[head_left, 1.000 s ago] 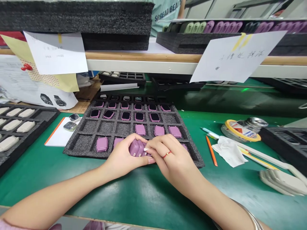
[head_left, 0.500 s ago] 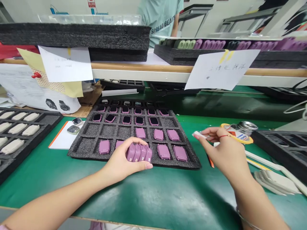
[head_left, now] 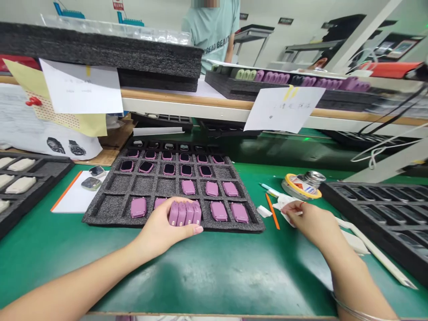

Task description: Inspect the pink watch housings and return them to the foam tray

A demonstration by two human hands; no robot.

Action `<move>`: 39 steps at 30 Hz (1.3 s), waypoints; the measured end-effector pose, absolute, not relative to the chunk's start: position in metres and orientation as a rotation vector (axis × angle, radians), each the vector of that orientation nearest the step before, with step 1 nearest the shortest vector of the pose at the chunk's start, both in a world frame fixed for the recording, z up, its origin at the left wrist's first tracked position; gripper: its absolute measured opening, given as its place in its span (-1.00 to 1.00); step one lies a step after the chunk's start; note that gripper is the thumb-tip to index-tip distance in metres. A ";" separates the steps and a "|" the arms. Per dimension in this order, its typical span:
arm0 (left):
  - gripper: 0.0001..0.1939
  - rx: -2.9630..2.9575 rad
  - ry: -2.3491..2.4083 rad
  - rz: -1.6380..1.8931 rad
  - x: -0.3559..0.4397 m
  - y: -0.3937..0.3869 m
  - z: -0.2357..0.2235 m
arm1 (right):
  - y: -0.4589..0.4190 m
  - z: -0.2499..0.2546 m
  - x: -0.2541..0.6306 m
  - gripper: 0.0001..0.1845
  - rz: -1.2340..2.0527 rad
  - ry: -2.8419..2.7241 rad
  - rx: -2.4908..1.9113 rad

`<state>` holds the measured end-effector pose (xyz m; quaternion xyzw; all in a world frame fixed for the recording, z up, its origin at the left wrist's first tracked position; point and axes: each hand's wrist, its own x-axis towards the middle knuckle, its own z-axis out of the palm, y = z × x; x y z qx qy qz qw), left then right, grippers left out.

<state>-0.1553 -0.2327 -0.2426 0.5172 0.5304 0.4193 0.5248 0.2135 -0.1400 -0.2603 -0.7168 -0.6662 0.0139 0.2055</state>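
Cupping four purple watch cases (head_left: 185, 213) in curled left hand (head_left: 158, 229); right hand (head_left: 309, 222), fingers closed on white wipe (head_left: 283, 206).

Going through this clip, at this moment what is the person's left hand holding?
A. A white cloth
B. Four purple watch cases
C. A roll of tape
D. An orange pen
B. The left hand wraps around four purple watch cases lined up side by side, while the white cloth is at the right hand.
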 end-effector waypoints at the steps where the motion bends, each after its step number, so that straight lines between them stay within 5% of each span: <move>1: -0.48 1.239 1.275 1.007 -0.155 -0.233 -0.242 | -0.139 -0.258 0.209 -0.70 0.032 -1.852 -1.986; 6: -0.50 1.190 1.231 1.013 -0.152 -0.234 -0.241 | -0.161 -0.233 0.152 -0.69 0.071 -1.874 -1.733; 10: -0.51 1.213 1.289 1.052 -0.151 -0.236 -0.240 | -0.198 -0.216 0.077 -0.89 0.385 -2.007 -1.049; 15: -0.51 1.165 1.327 1.026 -0.149 -0.235 -0.244 | -0.208 -0.220 0.021 -0.90 0.416 -2.221 -0.613; 19: -0.50 1.139 1.342 0.989 -0.151 -0.233 -0.243 | -0.189 -0.223 0.017 -0.87 0.560 -2.235 -0.685; 27: -0.51 1.209 1.242 1.011 -0.150 -0.235 -0.239 | -0.148 -0.221 0.064 -0.93 0.260 -2.017 -1.030; 32: -0.52 1.179 1.208 1.004 -0.149 -0.235 -0.239 | -0.121 -0.211 0.134 -0.83 -0.200 -1.769 -1.389; 39: -0.51 1.230 1.222 1.028 -0.151 -0.240 -0.239 | -0.108 -0.233 0.146 -0.62 -0.129 -1.922 -1.385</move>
